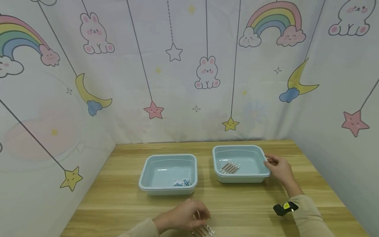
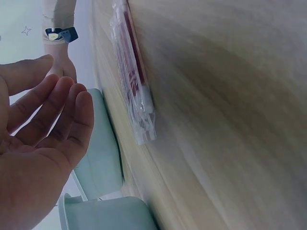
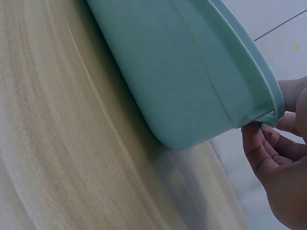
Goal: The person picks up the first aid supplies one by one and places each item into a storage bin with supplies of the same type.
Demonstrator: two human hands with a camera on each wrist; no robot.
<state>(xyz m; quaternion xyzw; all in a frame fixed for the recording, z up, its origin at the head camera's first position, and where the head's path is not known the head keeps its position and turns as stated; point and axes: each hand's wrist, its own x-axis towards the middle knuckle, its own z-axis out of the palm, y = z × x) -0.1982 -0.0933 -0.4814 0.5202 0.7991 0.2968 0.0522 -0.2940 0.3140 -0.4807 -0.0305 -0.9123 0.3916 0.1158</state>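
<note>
My right hand [image 1: 279, 168] grips the right end rim of a pale blue plastic basin [image 1: 241, 178]; in the right wrist view its fingers [image 3: 256, 148] hook under the basin's lip. Inside that basin lie several brown sticks [image 1: 230, 168] with white ends. My left hand [image 1: 189, 214] hovers over more such sticks [image 1: 202, 231] at the table's near side, partly hidden by it. In the left wrist view, these sticks [image 2: 134, 72] are wrapped in clear plastic and lie on the table, apart from the loosely bent fingers [image 2: 79, 120]; the palm holds nothing.
A second pale blue basin [image 1: 168, 191] stands to the left, with small blue-and-white packets [image 1: 183, 183] in its front right corner. Both basins rest on a wood-grain table [image 1: 237, 204]. Printed fabric walls [image 1: 183, 128] enclose the table at the back and sides.
</note>
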